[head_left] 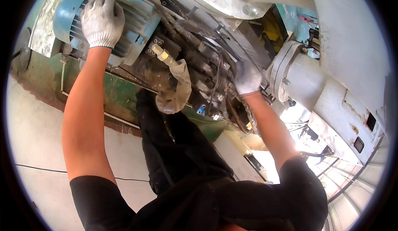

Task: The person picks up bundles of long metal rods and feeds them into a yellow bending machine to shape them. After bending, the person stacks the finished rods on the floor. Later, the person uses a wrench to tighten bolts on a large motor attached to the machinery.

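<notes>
1. Blue-painted metal makes up the finned motor (134, 21) on the far left, above the green base (118, 94); this is the thing the left hand touches.
2. On its fins rests the left hand (103, 21) in a pale knitted glove, knuckles up, fingers folded close together; whether they hook a fin, I cannot tell. As a brace, it would serve best planted flat and kept off sharp fin edges.
3. Right of the motor, a brass-coloured fitting (164, 56) leads into a wrapped hose (182, 85) that hangs toward the near side, between the arms. Forearms are best kept clear of it.
4. Farther right, the right hand (247, 76), also gloved, reaches among hoses beside a slim dark bar (229, 46). It is blurred, so I cannot tell whether its fingers pinch anything; a sure hold and slow movement seem wise in such tight space.
5. Just beyond, at right, stands a white flanged pipe (304, 71); mind knuckles against its bolts.
</notes>
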`<state>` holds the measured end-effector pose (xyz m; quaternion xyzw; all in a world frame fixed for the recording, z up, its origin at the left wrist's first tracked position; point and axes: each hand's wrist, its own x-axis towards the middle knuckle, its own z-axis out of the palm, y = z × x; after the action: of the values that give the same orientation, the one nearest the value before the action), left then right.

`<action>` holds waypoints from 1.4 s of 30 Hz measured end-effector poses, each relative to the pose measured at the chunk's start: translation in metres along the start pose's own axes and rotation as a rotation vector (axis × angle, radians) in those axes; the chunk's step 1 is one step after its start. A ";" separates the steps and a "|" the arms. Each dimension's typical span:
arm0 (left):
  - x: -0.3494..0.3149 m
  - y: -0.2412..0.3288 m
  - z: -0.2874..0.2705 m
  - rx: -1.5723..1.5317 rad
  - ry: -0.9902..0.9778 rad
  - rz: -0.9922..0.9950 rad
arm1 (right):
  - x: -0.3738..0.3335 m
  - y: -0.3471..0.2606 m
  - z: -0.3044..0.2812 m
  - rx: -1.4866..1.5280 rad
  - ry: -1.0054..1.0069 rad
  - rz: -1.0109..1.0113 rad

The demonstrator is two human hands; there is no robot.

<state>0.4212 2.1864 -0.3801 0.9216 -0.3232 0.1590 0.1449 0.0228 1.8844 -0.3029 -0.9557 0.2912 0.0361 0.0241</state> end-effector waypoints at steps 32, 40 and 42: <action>-0.002 0.003 0.000 -0.056 0.040 0.005 | 0.168 -0.141 -0.162 -0.721 -0.603 -0.410; -0.003 0.000 0.001 -0.062 0.084 0.019 | 0.195 -0.193 -0.165 -0.809 -0.702 -0.480; -0.003 0.000 0.001 -0.071 0.072 0.011 | 0.200 -0.199 -0.163 -0.826 -0.695 -0.518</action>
<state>0.4192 2.1881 -0.3819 0.9077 -0.3283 0.1814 0.1882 0.3082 1.9273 -0.1522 -0.8580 -0.0145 0.4497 -0.2478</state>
